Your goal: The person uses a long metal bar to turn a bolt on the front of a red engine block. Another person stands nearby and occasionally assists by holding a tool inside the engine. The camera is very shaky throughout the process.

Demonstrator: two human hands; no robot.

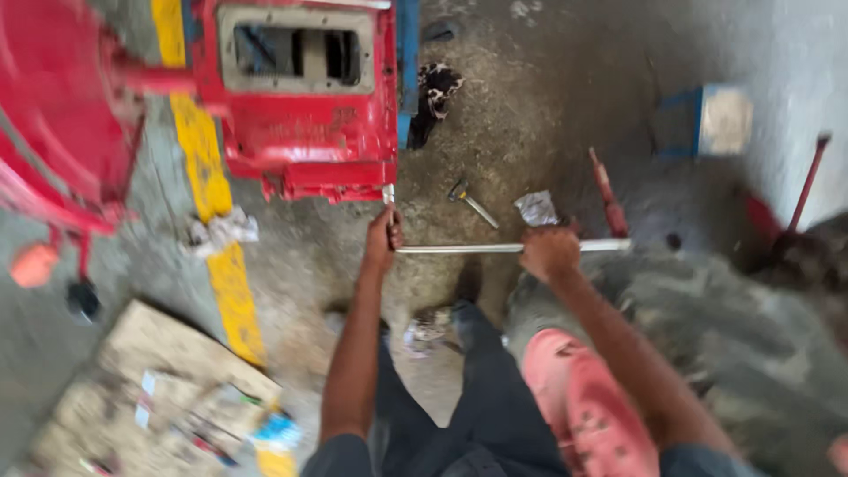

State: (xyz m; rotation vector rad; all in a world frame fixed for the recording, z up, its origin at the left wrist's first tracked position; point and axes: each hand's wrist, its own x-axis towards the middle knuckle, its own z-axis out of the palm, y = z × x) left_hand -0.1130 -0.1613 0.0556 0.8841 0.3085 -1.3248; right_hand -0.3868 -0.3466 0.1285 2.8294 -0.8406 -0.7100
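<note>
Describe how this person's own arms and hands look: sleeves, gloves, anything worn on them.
Both arms are bare from the upper arm down. The left hand and right hand wear no gloves, and no watch, band or ring shows, though the picture is blurred. A dark grey short sleeve covers the top of the left arm; another dark sleeve edge shows at the right.

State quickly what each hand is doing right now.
Left hand: closed around the head end of the long silver metal bar.
Right hand: closed around the same bar's shaft.
</note>
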